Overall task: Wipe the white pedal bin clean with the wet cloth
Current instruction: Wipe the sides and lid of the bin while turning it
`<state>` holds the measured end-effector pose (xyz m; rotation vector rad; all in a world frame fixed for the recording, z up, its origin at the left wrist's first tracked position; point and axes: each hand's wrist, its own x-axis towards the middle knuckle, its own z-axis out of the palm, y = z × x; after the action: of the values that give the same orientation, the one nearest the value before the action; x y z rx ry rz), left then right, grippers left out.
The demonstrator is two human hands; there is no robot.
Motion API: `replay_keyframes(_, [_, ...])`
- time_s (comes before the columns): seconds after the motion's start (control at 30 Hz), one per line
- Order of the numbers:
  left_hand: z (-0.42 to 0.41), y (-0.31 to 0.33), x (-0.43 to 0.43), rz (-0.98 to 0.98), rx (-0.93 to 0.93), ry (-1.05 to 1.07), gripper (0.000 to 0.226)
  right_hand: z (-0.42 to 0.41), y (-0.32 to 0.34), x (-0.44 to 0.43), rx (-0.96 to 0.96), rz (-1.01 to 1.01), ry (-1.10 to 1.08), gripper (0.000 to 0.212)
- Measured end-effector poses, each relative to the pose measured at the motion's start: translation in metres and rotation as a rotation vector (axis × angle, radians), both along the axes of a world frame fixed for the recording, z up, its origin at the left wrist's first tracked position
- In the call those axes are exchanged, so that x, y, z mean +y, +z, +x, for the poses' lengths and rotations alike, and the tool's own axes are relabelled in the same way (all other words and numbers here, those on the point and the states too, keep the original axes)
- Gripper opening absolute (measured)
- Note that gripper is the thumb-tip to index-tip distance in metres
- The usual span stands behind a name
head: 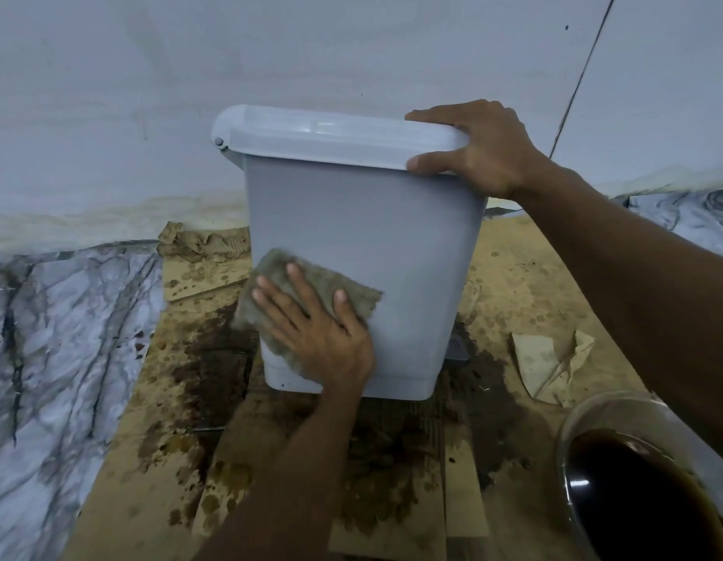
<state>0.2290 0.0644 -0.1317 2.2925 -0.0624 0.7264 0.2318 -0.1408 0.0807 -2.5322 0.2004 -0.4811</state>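
The wiping step is under way on the side wall of the white pedal bin [372,228]. The bin stands upright on stained, wet cardboard [533,277] on the floor, close to a pale wall [351,54], with its lid [331,139] closed.

The left hand [323,338] lies flat, fingers straight and spread, and presses the wet cloth [311,273] against the lower part of that wall. The cloth shows beyond the fingertips and to the thumb side, and its far corner laps round the bin's edge on the little-finger side. The right hand [485,147] grips the lid's corner well above and across from the left hand, fingers curled over the top and thumb against the front rim, steadying the bin.

The wall above the left hand looks clean, though fine marks would not show at this sharpness. A few dark specks sit on the base band just below the cloth. The next move likely calls for a firm stroke across that band, with the right hand bracing so the bin does not slide on the wet cardboard. The other faces, the lid and the pedal [458,348], low beneath the right hand, probably remain. A bowl [566,439] of dark liquid sits near the right forearm and could be knocked.
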Motion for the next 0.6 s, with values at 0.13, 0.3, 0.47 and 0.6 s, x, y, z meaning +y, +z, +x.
replay_keyframes(0.13, [-0.025, -0.008, -0.034, -0.545, 0.334, 0.223, 0.073, -0.002, -0.002, 0.000, -0.013, 0.000, -0.002, 0.084])
replay_keyframes(0.3, [-0.072, -0.025, -0.056, -0.660, 0.477, 0.139, 0.083, -0.005, -0.002, -0.002, -0.012, 0.006, -0.001, 0.083])
replay_keyframes(0.47, [-0.078, -0.039, -0.039, -0.094, 0.204, -0.217, 0.071, -0.004, -0.002, -0.003, -0.011, 0.028, 0.002, 0.078])
replay_keyframes(0.6, [-0.015, -0.020, -0.002, 0.026, -0.015, -0.223, 0.069, -0.003, -0.002, -0.002, -0.012, 0.012, 0.003, 0.078])
